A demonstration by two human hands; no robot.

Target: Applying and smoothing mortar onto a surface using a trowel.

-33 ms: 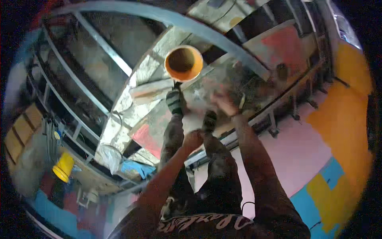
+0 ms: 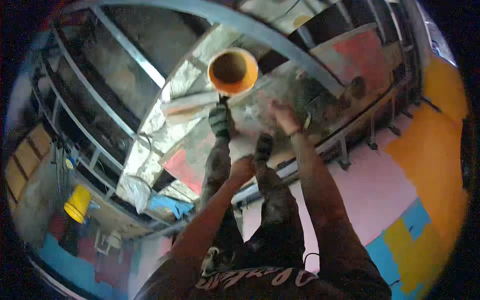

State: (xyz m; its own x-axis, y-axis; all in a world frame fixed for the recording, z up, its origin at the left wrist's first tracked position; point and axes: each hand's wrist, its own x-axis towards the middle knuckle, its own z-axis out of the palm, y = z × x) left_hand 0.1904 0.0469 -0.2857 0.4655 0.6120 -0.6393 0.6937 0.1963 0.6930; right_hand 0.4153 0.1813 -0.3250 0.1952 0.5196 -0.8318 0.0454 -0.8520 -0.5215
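My left hand (image 2: 242, 169) is curled closed beside my right lower leg; its fingers are mostly hidden, so what it may hold does not show. Farther forward and to the right, my right hand (image 2: 285, 119) reaches over a dusty, paint-stained board (image 2: 245, 146). Its fingers look stretched out, slightly blurred, with nothing visible in them. A pale smear (image 2: 252, 112) lies on the board left of its fingertips. Just beyond my striped left sock (image 2: 218, 121) stands an orange bucket (image 2: 248, 80), its dark inside facing up.
Curved metal bars (image 2: 131, 46) frame dark gaps at the left and far side. Wood pieces (image 2: 187, 107) lie by the bucket. Toward the lower left are a clear plastic bag (image 2: 136, 191), a blue sheet (image 2: 171, 205) and a yellow bucket (image 2: 78, 203). A lower painted floor (image 2: 350, 200) shows below.
My right hand has shifted slightly and looks less blurred. The view has tilted a little, so the bucket appears higher. My left hand stays beside my leg.
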